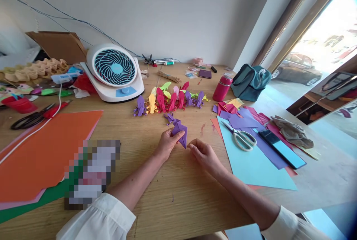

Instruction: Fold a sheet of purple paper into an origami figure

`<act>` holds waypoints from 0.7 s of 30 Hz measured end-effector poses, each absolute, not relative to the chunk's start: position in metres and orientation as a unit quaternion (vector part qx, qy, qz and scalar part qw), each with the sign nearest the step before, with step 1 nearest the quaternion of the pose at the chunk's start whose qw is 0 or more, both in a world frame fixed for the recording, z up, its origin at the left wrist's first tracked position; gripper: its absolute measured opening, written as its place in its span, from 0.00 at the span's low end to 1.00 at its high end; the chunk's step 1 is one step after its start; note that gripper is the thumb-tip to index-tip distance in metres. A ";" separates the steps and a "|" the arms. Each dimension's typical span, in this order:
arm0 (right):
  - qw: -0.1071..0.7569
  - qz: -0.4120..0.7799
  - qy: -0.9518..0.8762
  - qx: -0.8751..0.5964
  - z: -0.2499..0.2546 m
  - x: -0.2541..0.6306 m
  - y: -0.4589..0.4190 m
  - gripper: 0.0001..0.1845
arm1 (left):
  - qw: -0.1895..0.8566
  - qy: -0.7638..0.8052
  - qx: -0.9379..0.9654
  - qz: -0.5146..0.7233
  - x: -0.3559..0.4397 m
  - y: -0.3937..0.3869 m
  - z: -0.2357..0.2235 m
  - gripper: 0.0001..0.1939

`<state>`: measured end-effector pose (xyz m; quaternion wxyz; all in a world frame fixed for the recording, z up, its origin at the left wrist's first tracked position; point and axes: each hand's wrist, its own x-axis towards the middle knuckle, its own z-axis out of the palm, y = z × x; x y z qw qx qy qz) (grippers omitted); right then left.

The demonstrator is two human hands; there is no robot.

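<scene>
My left hand (168, 144) pinches a piece of folded purple paper (182, 130) just above the middle of the table, thumb on its near face. Close to the paper's lower tip is my right hand (203, 154), its fingers curled together; whether anything small sits between them is hidden. Beyond the folded piece lie small purple paper curls (169, 118). A row of folded paper figures in red (161, 100), yellow (152, 103), purple (140, 105) and green stands farther back.
A white fan heater (114, 70) stands at the back left. Orange paper sheets (55, 150) and black-handled scissors (30, 118) lie left. On the right are white-handled scissors (242, 139) on light blue paper (256, 169), a phone (281, 149), a red bottle (222, 88) and a teal bag (249, 82).
</scene>
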<state>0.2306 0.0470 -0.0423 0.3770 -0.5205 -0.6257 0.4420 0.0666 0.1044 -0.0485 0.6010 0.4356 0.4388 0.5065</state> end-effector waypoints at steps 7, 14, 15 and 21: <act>0.349 0.447 -0.637 -0.522 -0.047 0.217 0.059 0.22 | 0.609 0.416 0.452 0.501 0.066 0.105 -0.053 0.20; 0.374 0.384 -0.647 -0.542 -0.048 0.212 0.052 0.19 | 0.628 0.405 0.450 0.489 0.065 0.104 -0.051 0.19; 0.373 0.384 -0.650 -0.540 -0.047 0.212 0.052 0.19 | 0.630 0.404 0.449 0.488 0.065 0.104 -0.050 0.19; 0.382 0.381 -0.650 -0.535 -0.049 0.209 0.056 0.19 | 0.650 0.393 0.452 0.467 0.066 0.098 -0.041 0.19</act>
